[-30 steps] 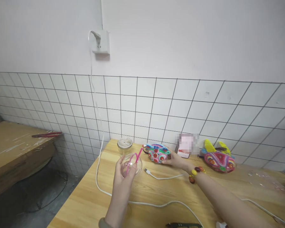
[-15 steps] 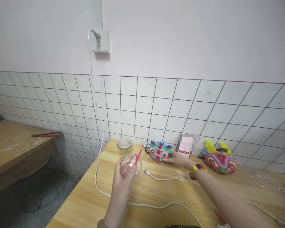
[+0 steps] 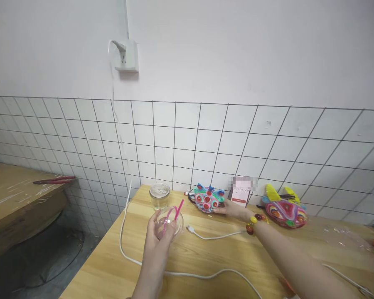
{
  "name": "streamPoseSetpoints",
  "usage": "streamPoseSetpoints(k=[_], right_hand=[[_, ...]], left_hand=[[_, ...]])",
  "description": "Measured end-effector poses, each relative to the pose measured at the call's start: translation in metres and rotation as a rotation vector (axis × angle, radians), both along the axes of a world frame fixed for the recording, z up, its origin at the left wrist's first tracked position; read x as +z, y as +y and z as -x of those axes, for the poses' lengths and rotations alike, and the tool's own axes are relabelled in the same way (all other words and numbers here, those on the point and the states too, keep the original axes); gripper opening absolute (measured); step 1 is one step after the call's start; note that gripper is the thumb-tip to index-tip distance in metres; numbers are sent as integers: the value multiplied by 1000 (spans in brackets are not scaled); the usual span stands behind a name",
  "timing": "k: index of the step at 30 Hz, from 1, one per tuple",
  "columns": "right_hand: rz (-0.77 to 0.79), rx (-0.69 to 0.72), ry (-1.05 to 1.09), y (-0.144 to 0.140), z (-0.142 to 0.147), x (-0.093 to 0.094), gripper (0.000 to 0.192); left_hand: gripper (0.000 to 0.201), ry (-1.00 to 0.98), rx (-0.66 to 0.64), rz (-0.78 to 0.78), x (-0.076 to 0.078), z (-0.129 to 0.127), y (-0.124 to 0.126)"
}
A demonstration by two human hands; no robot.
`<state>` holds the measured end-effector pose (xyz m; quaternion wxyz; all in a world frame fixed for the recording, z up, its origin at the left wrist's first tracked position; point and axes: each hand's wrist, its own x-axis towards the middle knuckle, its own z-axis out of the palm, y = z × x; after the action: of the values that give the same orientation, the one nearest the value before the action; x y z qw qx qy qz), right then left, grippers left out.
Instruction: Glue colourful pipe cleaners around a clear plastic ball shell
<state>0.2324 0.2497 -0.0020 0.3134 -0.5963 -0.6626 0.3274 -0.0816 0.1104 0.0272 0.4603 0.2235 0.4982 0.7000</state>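
Observation:
My left hand (image 3: 157, 241) holds a clear plastic dome (image 3: 172, 221) with a pink strip (image 3: 171, 216) looped in it, above the wooden table (image 3: 205, 253). My right hand (image 3: 232, 209), with a bead bracelet (image 3: 254, 222) on the wrist, reaches to the back of the table and grips a colourful rolled-paper mask (image 3: 207, 199), tilted up against the tiled wall. A glass jar (image 3: 159, 195) stands just behind the dome.
A second colourful mask (image 3: 285, 211) lies at the back right beside a propped phone (image 3: 241, 192). A white cable (image 3: 205, 236) runs from the wall socket (image 3: 126, 56) across the table. Red-handled pliers (image 3: 52, 180) lie on a bench at left. Clear plastic wrap (image 3: 345, 236) sits far right.
My right hand has tipped the mask up from lying flat and pushed it back toward the wall. My left hand with the dome has stayed put; the view shifted slightly.

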Motion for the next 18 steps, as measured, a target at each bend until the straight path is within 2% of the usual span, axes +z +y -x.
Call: streamPoseSetpoints(k=[7,12,15,18], right_hand=[[98,-11,27,1,-1,-16,24],[134,-3,54,3,-8,-20,23],[96,23,84,6,2,-18,22],[-15,77,129,20,26,-12,24]], left_hand=[[69,-14,-23,3,-1,-2,-1],[71,-13,-37,0,-2,-2,-1],[71,-27,-36,2,-1,-2,-1],[72,-47,-38,-7,-3,-4,1]])
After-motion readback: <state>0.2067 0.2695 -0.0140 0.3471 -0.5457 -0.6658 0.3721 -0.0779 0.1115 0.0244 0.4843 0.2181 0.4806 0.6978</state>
